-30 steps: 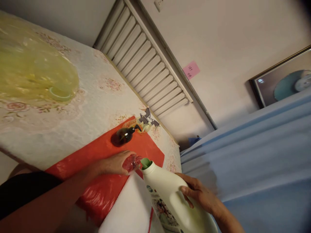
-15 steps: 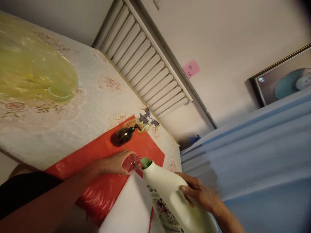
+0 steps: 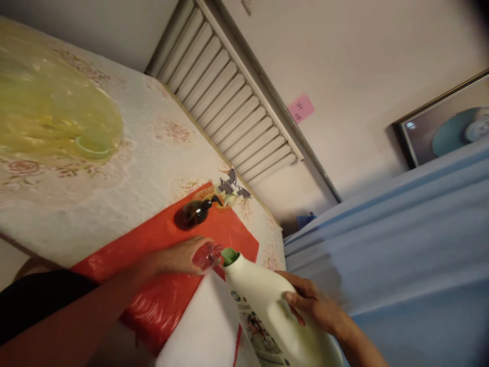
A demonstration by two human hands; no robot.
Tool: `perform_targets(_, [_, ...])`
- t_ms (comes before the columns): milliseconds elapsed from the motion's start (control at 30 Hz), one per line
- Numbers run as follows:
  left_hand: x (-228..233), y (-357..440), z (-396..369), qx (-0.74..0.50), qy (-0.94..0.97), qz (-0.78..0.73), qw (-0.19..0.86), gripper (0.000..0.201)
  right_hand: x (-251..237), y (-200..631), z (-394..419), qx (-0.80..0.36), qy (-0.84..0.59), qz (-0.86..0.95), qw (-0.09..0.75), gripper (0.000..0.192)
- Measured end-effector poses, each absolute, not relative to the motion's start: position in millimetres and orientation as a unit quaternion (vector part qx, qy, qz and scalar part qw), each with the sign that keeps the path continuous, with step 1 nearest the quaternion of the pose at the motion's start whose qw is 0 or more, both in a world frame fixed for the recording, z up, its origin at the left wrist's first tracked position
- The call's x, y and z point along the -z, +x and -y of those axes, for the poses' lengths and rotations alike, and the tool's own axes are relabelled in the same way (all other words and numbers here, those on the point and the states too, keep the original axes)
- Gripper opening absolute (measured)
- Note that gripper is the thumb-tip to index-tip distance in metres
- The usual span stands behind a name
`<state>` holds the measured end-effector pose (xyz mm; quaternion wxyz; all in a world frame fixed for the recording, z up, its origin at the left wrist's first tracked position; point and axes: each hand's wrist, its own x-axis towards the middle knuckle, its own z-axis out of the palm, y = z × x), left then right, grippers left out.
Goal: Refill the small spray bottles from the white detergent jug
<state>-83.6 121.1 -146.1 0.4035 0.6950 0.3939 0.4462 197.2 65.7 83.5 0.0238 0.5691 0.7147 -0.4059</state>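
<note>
The large white detergent jug (image 3: 267, 311) is tilted forward, its green spout (image 3: 228, 256) touching or just beside the mouth of a small clear pink-tinted bottle (image 3: 206, 255). The right hand (image 3: 311, 306) is wrapped around the jug's handle side and carries its weight; the left hand (image 3: 181, 257) is closed around the small bottle, steadying it on the red plastic sheet (image 3: 160, 300) that covers part of the floral tablecloth (image 3: 153, 153).

The small bottle's neck looks far narrower than the jug's spout, so the likeliest trouble is liquid running past the opening and down over the fingers onto the sheet. A heavy jug held by one hand can also dip suddenly, sending out more than the bottle takes. A wet grip may let the small bottle slip or tip. How full either container is cannot be told.

Well beyond on the sheet lies a dark amber pump bottle (image 3: 194, 213), beside a small grey-and-green object (image 3: 229, 189) too small to make out. A yellow translucent cover (image 3: 49, 112) rests farther off on the cloth.
</note>
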Motion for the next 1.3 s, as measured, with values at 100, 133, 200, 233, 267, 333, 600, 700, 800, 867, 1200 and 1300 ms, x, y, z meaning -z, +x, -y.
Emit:
perform_targets(100, [148, -84, -121, -0.448, 0.710, -0.363, 0.404, 0.054, -83, 198, -66, 0.404, 0.572, -0.713, 0.026, 0.052])
perform_targets(133, [149, -85, -121, -0.445, 0.710, -0.364, 0.407, 0.054, -83, 198, -66, 0.405, 0.572, -0.713, 0.025, 0.051])
perform_targets(200, [149, -85, -121, -0.438, 0.711, -0.365, 0.412, 0.057, -82, 199, -67, 0.406, 0.571, -0.713, 0.023, 0.050])
perform_targets(233, [149, -85, -121, -0.436, 0.711, -0.366, 0.413, 0.058, -82, 199, -67, 0.406, 0.571, -0.713, 0.023, 0.049])
perform_targets(267, [149, -85, -121, -0.436, 0.710, -0.367, 0.413, 0.058, -82, 199, -67, 0.405, 0.571, -0.714, 0.021, 0.049])
perform_targets(333, [148, -85, -121, -0.437, 0.710, -0.367, 0.413, 0.059, -82, 199, -66, 0.404, 0.573, -0.713, 0.023, 0.049])
perform_targets(600, [146, -87, -120, -0.439, 0.706, -0.361, 0.423, 0.059, -84, 194, -65, 0.403, 0.577, -0.711, 0.024, 0.051])
perform_targets(700, [143, -87, -120, -0.439, 0.706, -0.358, 0.425, 0.055, -85, 193, -65, 0.398, 0.578, -0.712, 0.023, 0.050])
perform_targets(800, [141, -87, -119, -0.435, 0.707, -0.360, 0.426, 0.056, -86, 192, -64, 0.398, 0.578, -0.712, 0.022, 0.050])
perform_targets(867, [141, -87, -119, -0.426, 0.709, -0.365, 0.427, 0.058, -86, 192, -64, 0.397, 0.578, -0.712, 0.023, 0.050])
perform_targets(1200, [143, -87, -119, -0.418, 0.711, -0.380, 0.419, 0.060, -82, 197, -65, 0.406, 0.574, -0.711, 0.011, 0.048])
perform_targets(1300, [138, -87, -117, -0.421, 0.712, -0.377, 0.417, 0.056, -77, 201, -64, 0.411, 0.571, -0.710, 0.001, 0.047])
